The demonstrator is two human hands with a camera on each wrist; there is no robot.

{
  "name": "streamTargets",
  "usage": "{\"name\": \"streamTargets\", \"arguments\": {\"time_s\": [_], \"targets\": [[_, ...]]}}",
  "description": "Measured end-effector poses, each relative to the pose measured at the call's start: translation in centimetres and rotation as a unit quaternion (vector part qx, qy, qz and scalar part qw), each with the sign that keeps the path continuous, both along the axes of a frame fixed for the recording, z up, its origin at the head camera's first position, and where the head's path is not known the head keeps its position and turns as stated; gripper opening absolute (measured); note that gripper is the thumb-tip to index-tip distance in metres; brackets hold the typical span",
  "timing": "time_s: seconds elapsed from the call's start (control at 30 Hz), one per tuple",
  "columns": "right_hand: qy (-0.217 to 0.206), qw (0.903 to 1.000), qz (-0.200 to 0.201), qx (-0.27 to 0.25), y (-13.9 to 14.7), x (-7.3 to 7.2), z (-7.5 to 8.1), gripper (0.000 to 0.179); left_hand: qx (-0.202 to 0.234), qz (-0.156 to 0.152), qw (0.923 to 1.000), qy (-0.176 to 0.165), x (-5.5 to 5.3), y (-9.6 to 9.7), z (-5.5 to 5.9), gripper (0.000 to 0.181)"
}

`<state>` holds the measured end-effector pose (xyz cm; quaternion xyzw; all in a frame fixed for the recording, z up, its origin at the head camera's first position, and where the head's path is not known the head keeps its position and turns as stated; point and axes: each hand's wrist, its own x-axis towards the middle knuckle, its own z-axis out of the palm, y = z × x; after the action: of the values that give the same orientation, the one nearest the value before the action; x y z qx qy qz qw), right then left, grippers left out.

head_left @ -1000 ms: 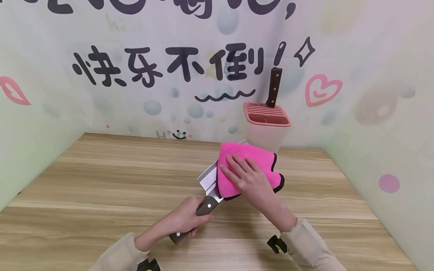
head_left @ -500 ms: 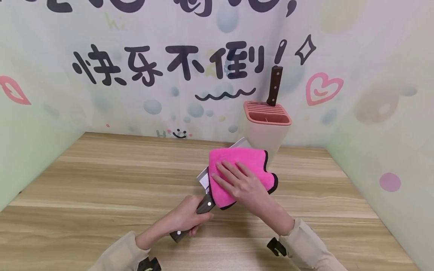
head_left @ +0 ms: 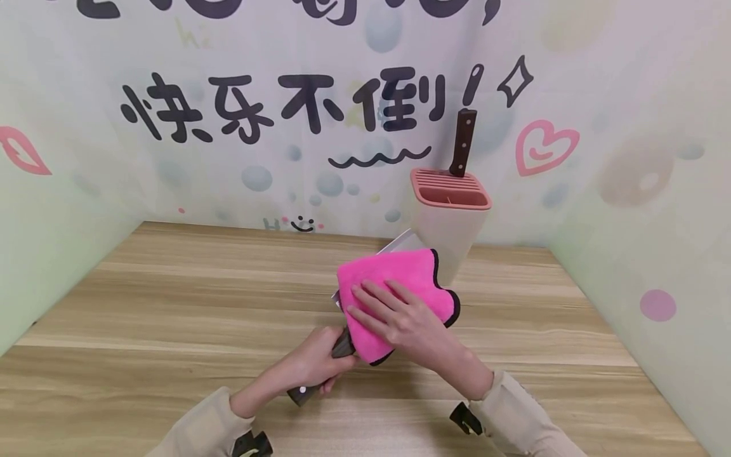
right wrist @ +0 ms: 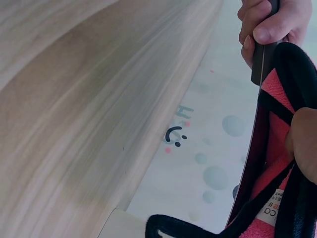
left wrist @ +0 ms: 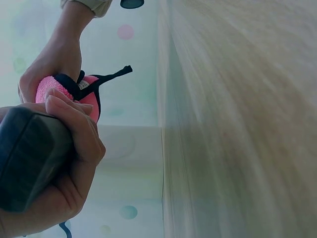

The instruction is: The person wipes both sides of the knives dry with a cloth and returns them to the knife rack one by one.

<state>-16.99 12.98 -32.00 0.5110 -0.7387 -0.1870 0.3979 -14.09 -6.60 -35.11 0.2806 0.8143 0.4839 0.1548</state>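
Note:
My left hand (head_left: 315,362) grips the dark riveted handle (head_left: 342,344) of a cleaver held above the table. Its broad metal blade (head_left: 407,242) points away to the back right, and most of it lies beneath a bright pink cloth (head_left: 394,263) with black edging. My right hand (head_left: 415,325) holds this cloth against the blade, fingers stretched over the top. In the right wrist view the thumb (right wrist: 304,144) presses the folded cloth (right wrist: 267,198) from the other side. Seen from the left wrist, the handle's butt end (left wrist: 29,158) fills the near left.
A whitish knife block (head_left: 448,231) with a pink slotted top stands at the back right, just beyond the blade tip. One brown-handled knife (head_left: 463,143) is upright in it. Printed fabric walls (head_left: 228,184) enclose the wood-grain table (head_left: 171,304) at the back and sides.
My right hand and the pink cloth have slid along the blade toward the handle, down and left in the head view. More of the blade tip shows now. The left hand keeps its grip.

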Motion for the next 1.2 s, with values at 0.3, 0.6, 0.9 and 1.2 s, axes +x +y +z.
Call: {"name": "streamTargets", "arguments": {"time_s": [0.3,0.6,0.9,1.2], "targets": [[-0.007,0.9999,0.004,-0.009,-0.1,0.1,0.1,0.039,0.002,-0.001,1.0,-0.002,0.1,-0.1,0.1,0.01],[-0.039,0.9983,-0.026,-0.036,0.3,-0.1,0.6,0.034,0.004,0.009,0.9999,0.01,0.3,-0.2,0.2,0.013],[-0.073,0.9925,-0.072,-0.067,1.0,-0.8,0.7,0.052,0.005,0.017,0.9998,0.005,0.4,-0.3,0.1,0.014],[-0.088,0.9874,-0.083,-0.101,1.9,-1.7,0.9,0.047,0.006,0.017,0.9997,0.017,0.4,-0.3,-0.2,0.013]]}}
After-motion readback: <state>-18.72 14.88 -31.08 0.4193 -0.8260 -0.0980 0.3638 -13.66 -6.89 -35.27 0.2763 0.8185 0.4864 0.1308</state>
